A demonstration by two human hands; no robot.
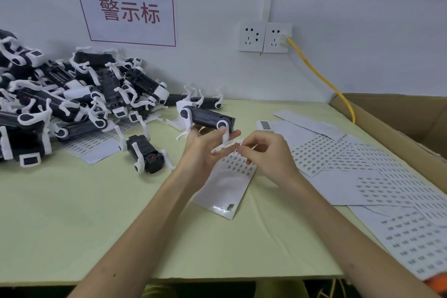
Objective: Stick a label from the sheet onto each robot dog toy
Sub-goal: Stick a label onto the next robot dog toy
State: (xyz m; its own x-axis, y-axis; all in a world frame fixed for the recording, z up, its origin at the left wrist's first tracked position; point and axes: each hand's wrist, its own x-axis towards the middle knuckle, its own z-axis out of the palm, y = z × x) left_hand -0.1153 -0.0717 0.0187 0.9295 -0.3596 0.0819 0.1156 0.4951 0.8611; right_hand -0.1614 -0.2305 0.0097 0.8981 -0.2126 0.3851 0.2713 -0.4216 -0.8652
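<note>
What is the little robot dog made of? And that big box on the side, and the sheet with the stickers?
The robot dog toy in the left hand looks like hard plastic: smooth, slightly shiny black body, white legs. The box looks like brown cardboard, matte with a folded flap. The label sheet seems glossy paper backing; light glints near its lower edge.

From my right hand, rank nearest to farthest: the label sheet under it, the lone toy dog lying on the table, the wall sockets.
1. White label sheet, directly beneath the right hand.
2. Lone black-and-white toy dog, on the table, left.
3. White wall sockets, on the back wall.
</note>
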